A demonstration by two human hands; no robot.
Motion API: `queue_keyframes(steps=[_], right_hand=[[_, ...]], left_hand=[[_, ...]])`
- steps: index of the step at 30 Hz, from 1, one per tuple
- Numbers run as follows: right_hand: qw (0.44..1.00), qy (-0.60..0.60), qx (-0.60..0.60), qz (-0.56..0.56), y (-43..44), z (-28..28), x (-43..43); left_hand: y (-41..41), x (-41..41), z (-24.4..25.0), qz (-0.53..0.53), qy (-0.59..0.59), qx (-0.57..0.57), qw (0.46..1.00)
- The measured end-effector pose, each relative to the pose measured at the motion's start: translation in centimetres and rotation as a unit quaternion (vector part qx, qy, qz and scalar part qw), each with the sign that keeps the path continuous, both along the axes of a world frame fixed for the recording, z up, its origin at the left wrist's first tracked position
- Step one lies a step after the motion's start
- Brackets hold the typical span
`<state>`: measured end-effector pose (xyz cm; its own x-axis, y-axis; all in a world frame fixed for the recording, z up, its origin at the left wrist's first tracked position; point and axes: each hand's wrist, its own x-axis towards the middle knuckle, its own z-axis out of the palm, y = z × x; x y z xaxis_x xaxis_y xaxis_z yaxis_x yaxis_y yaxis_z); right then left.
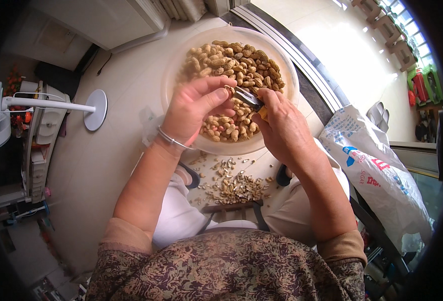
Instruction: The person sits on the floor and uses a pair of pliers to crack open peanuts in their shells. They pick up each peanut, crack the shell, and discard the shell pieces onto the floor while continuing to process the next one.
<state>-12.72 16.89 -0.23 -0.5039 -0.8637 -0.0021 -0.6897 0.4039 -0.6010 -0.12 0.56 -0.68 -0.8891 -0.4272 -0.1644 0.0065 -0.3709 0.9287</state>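
Note:
A wide, round, pale basin (290, 71) holds many unshelled peanuts (249, 62), with some reddish shelled kernels near its lower side. Over the basin, my left hand (201, 103) pinches a peanut (229, 89) between thumb and fingers; whether its shell is whole cannot be told. Pliers (248, 97) with metal jaws and yellow-orange handles are gripped in my right hand (281, 120), the jaws pointing at the peanut. My right fingers hide most of the handles. A metal bangle is on my left wrist.
Broken peanut shells (240, 186) lie on the floor between my feet. A white woven sack (375, 165) stands at the right, beside a sliding-door track (281, 41). At the left are a white fan (48, 105) and a cabinet (45, 128). Slippers (378, 114) lie beyond the door track.

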Motion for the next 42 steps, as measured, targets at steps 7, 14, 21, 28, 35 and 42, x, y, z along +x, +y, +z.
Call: queue_keyframes(steps=[7, 14, 21, 28, 35, 42], right_hand=[[0.999, 0.016, 0.027, 0.017, 0.0, 0.0, 0.0], [0.996, 0.005, -0.072, 0.059, 0.1, -0.2, -0.4], [0.991, -0.122, -0.01, 0.054, -0.3, 1.1, -0.7], [0.995, 0.071, -0.059, 0.028, -0.9, -0.7, -1.4], [0.984, 0.117, -0.132, 0.017, -1.1, -1.6, -1.5], [0.99, -0.068, -0.092, -0.083, -1.0, 0.5, -1.4]], left_hand=[[1.1, -0.1, 0.3, 0.026, -0.025, -0.13, 0.991], [0.0, 0.4, 0.6, -0.011, -0.02, -0.056, 0.998], [-0.9, 0.6, -0.1, -0.025, 0.025, 0.105, 0.994], [-0.8, -0.1, -1.1, 0.014, 0.027, -0.052, 0.998], [-0.8, -0.7, -1.0, 0.066, 0.07, -0.354, 0.93], [-1.3, 0.9, 0.7, -0.17, -0.013, -0.167, 0.971]])
